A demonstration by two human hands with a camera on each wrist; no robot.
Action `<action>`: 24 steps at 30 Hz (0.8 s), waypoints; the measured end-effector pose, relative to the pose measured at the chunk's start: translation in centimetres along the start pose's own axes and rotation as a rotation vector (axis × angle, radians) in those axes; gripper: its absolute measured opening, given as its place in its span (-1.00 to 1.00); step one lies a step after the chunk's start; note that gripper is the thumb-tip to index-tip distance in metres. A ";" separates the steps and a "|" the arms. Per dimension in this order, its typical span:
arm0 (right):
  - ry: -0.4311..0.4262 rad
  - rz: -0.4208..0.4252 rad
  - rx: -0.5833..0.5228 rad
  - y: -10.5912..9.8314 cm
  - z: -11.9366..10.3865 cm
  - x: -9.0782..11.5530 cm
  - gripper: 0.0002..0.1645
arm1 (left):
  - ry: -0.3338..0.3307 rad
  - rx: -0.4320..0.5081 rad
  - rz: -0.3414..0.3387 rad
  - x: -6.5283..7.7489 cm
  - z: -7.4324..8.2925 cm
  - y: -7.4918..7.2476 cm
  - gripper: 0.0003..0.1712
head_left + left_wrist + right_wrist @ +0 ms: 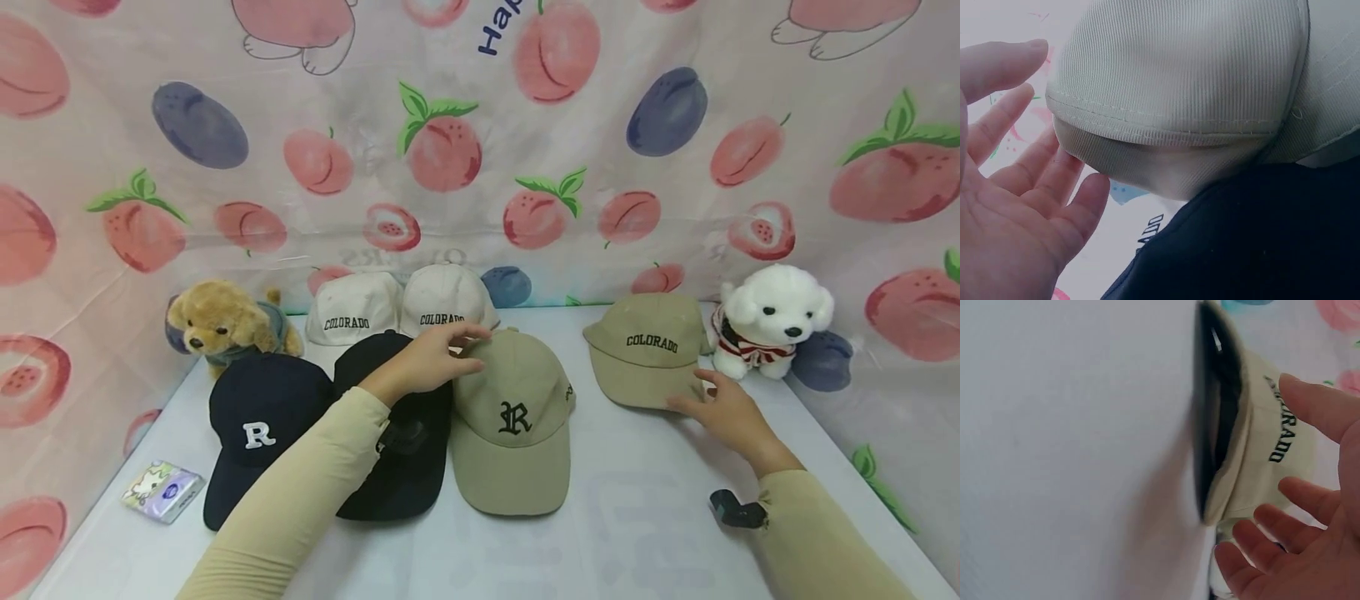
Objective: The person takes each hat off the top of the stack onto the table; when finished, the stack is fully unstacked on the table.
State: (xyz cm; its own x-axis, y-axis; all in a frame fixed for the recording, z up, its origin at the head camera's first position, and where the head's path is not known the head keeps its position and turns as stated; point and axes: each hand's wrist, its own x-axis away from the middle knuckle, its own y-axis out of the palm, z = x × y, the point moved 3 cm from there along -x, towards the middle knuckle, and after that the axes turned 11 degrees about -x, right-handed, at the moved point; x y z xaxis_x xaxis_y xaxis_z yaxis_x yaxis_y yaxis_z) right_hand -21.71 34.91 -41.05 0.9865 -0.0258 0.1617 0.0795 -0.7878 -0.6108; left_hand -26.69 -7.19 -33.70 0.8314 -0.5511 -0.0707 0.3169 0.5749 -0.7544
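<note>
In the head view my left hand point(435, 358) reaches over the black cap point(420, 475) to the top left of a khaki cap with a black R point(510, 417). The left wrist view shows this hand point(1022, 219) with loosely spread fingers beside the khaki cap's crown point(1172, 81); some fingertips pass behind its edge, and I cannot tell whether they touch. My right hand point(723, 412) is at the right side of the brim of a khaki COLORADO cap point(645, 333). In the right wrist view its thumb and fingers point(1285, 544) are spread apart, not gripping that cap point(1266, 456).
Two white COLORADO caps point(356, 304) stand at the back. A navy cap with a white R point(262, 408) lies at the left, near a tissue pack point(163, 492). A brown plush dog point(221, 321) and a white plush dog point(776, 304) sit at the table's back corners.
</note>
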 end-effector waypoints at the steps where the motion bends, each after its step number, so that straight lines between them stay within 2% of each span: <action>1: 0.007 -0.004 0.001 0.0 0.2 -0.1 0.20 | 0.004 0.000 -0.001 0.0 -0.1 0.0 -0.52; 7: 0.038 -0.012 0.018 0.1 0.9 -1.0 0.27 | 0.036 -0.010 -0.004 -0.3 -0.2 0.2 -0.54; 12: 0.056 -0.022 0.023 0.2 0.9 -1.5 0.28 | 0.037 -0.014 0.001 -0.4 -0.3 0.4 -0.53; 24: -0.029 -0.052 0.049 1.1 -0.1 -2.5 0.17 | 0.062 -0.005 0.003 -0.3 -0.2 0.3 -0.54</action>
State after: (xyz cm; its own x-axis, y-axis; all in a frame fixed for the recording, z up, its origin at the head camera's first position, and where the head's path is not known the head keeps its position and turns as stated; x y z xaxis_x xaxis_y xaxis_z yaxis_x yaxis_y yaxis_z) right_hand -24.06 34.00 -42.01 0.9845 0.0327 0.1721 0.1369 -0.7567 -0.6392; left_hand -26.91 -6.95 -34.01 0.8024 -0.5859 -0.1138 0.3115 0.5737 -0.7575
